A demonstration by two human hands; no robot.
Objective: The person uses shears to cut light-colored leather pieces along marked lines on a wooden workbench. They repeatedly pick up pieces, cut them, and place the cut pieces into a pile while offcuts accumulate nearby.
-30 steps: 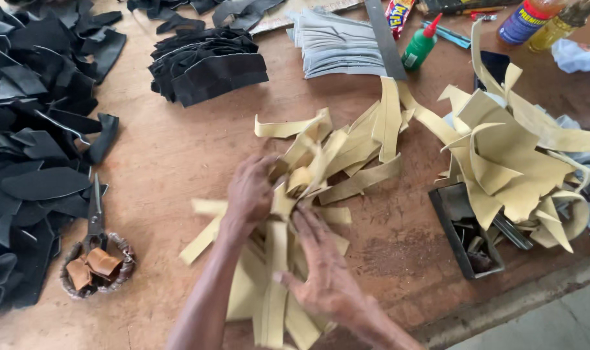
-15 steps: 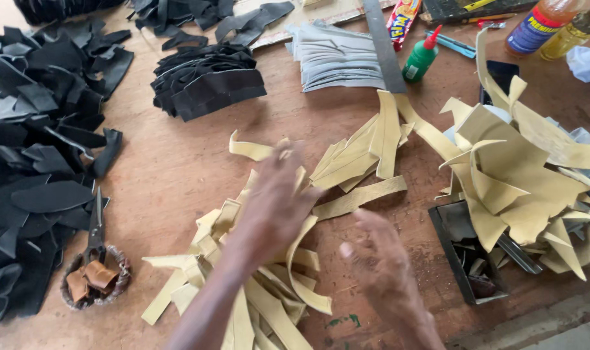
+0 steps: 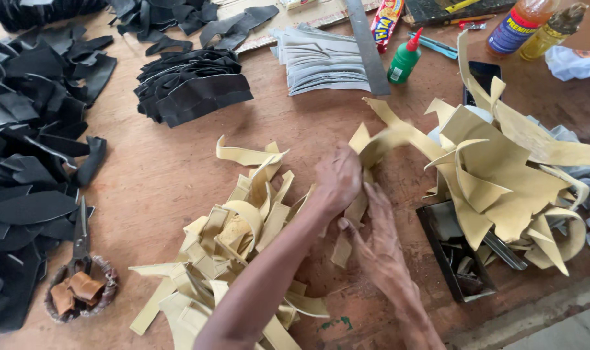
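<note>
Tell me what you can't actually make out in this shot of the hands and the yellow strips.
All in the head view:
- Left hand: its fingers curl under, so its grip on the yellow strips is hidden.
- Right hand: palm faces down, so whatever is under it is unseen.
- Black tray: partly covered by the yellow offcut heap.
- Black pieces: cut off by the left edge.

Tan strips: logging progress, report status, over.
Left hand gripping tan strips. Right hand flat on more strips. Black tray close right.
</note>
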